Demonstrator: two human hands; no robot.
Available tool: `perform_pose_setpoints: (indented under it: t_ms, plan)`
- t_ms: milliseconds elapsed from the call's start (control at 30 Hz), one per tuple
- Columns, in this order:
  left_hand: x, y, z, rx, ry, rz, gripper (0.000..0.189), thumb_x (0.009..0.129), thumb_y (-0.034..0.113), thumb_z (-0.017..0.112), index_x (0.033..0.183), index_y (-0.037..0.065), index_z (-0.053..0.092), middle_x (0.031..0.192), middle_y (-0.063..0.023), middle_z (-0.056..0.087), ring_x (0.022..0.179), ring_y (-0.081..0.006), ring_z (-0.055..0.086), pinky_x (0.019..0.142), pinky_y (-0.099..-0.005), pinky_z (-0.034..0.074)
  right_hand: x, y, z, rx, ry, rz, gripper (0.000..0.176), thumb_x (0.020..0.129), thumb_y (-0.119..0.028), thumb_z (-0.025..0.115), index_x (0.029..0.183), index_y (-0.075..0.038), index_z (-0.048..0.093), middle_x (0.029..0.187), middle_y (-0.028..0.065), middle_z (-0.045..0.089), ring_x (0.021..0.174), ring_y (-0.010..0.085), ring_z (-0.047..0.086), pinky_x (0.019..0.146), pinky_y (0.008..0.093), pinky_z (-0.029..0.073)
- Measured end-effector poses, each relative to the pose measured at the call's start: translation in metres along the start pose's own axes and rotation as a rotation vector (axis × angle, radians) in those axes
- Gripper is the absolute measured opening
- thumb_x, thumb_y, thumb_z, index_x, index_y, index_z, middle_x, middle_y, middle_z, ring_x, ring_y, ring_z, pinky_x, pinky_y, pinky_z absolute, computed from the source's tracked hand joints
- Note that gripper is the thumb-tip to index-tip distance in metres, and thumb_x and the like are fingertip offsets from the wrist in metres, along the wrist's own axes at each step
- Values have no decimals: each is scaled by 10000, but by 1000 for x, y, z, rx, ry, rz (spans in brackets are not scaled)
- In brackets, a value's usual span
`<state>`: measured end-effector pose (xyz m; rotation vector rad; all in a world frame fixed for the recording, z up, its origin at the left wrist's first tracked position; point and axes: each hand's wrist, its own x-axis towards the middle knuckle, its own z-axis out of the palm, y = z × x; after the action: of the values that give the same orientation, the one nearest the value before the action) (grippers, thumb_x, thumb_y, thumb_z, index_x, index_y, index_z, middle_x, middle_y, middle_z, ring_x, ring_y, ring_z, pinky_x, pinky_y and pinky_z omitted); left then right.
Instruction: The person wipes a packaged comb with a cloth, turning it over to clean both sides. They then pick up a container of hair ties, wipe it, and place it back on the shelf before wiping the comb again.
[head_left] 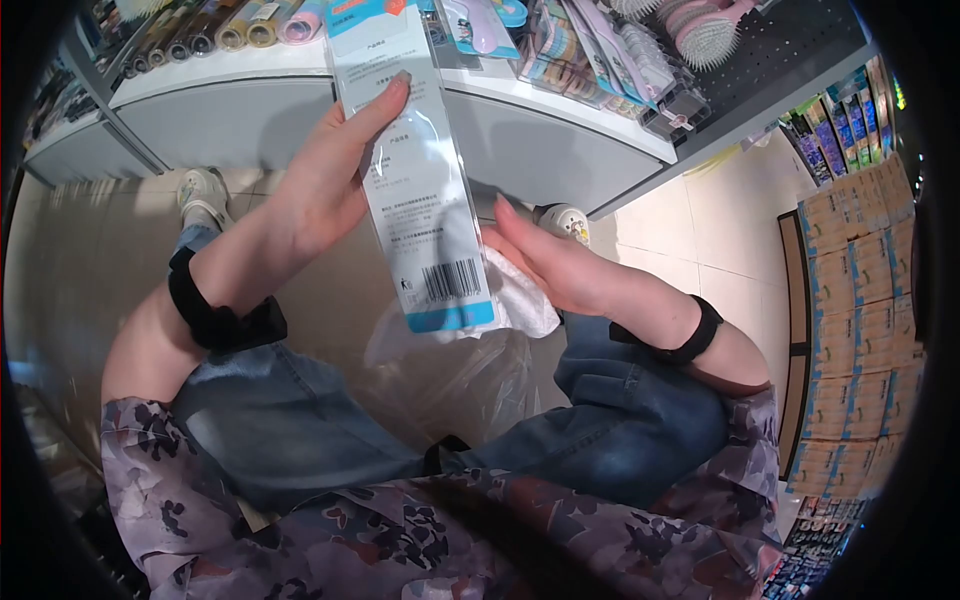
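The left hand (345, 165) grips the long flat retail package (420, 190) at its left edge. The thumb lies across the printed face; the remaining fingers pass behind the package, where their exact placement is hidden. The package is held in front of the shelf (560, 115), long axis pointing away from the person, with its barcode (453, 279) and blue end nearest the body.

The right hand (560, 268) is positioned at the lower right edge of the package, against a white cloth (525, 300). Its thumb is raised, apart from the other fingers. The fingertips are partly hidden; whether they pinch the cloth or the package cannot be told.

A clear plastic bag (490, 375) is located below the package, between the legs. The shelf carries rolled tubes (235, 32) at left, and packaged items and hairbrushes (705, 35) at right. Stacked boxes (855, 330) are located at far right.
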<state>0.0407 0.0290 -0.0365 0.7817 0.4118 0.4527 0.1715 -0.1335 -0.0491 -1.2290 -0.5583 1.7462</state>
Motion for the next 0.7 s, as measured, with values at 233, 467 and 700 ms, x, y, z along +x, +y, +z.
perform_pose_setpoints:
  t_ms: [233, 467, 700]
  plan:
    - [5, -1, -9, 10, -39, 120, 334, 861, 237, 561, 1142, 78, 474, 1029, -25, 578, 937, -141, 562, 818, -316, 462, 0, -5, -1, -525, -99, -224, 432, 846, -189, 570, 1206, 4, 428, 1076, 59, 550, 957, 98, 512, 829, 238, 403]
    - [7, 5, -9, 114, 133, 112, 477, 828, 458, 533, 1155, 115, 474, 1055, 7, 566, 980, -115, 532, 827, -272, 433, -3, -14, -1, -554, 220, -330, 278, 802, -76, 603, 1059, 12, 543, 927, 35, 608, 832, 68, 548, 737, 225, 441]
    - [11, 1, -13, 52, 125, 133, 642, 810, 585, 463, 1210, 86, 406, 1119, -55, 527, 1003, -133, 524, 873, -268, 434, -10, -17, 6, -706, 464, -633, 252, 769, -75, 619, 1001, 2, 554, 850, 46, 603, 785, 83, 548, 692, 236, 436]
